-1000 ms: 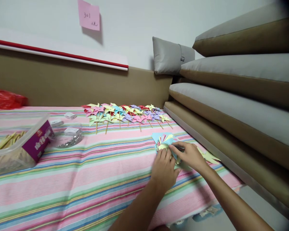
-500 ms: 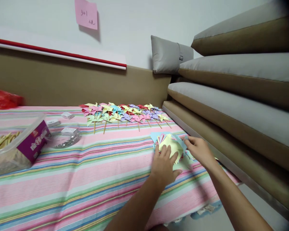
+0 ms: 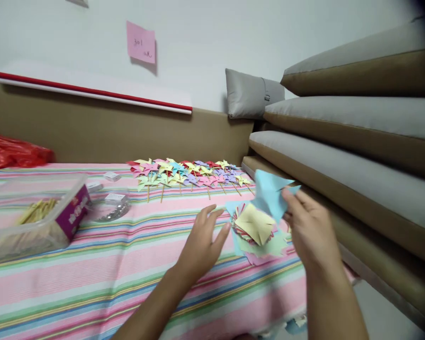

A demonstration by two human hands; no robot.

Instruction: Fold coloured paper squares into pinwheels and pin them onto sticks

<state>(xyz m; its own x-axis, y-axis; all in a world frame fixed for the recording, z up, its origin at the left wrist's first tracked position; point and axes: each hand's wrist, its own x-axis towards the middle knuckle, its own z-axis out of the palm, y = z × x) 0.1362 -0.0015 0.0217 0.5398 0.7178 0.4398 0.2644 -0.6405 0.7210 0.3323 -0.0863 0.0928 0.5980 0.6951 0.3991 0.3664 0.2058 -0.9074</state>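
Between the fingers of my right hand [image 3: 306, 219] is a light-blue paper square [image 3: 269, 191] with cut corners, raised above the pile. Beneath it lies a stack of coloured paper sheets [image 3: 253, 224], a pale yellow one on top, with blue, green and pink sheets showing at the edges. My left hand [image 3: 205, 241] hovers just left of the stack, fingers apart and holding nothing. Farther back, several finished paper pinwheels [image 3: 184, 172] on sticks lie in rows on the striped cloth [image 3: 102, 283].
At left stands a clear plastic tub [image 3: 72, 217] of wooden sticks. Beside it are a round clear container [image 3: 115, 210] of small metal pieces and little white boxes [image 3: 112, 176]. A red plastic bag [image 3: 16, 151] lies behind. Stacked grey-brown cushions [image 3: 354, 156] line the right.
My right hand has lifted the blue paper off the stack, up and to the right. My left hand has come off the pile toward the left. The camera view has tilted up slightly.
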